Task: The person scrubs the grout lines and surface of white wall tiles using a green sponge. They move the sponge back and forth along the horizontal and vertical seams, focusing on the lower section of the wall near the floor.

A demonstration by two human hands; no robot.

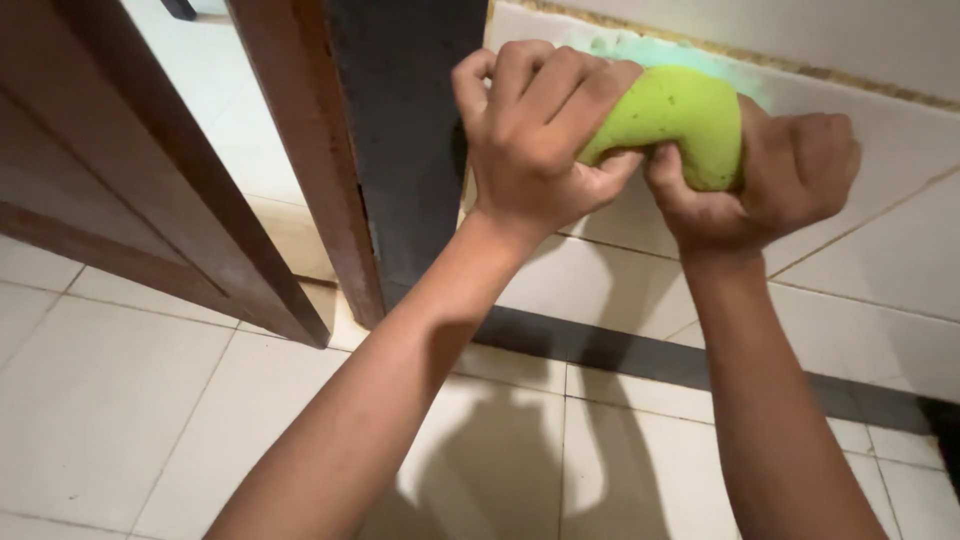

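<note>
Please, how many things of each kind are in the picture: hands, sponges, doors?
Hands: 2, left hand and right hand
Sponge: 1, green, squeezed by both hands
Door: 1, brown wood
Total: 4

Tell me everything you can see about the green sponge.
The sponge is lime green, with a porous, soft-looking surface. It is bent into an arch and squeezed between both fists: the left hand grips its left end, the right hand its right end. It is held in the air before a tiled wall.
</note>
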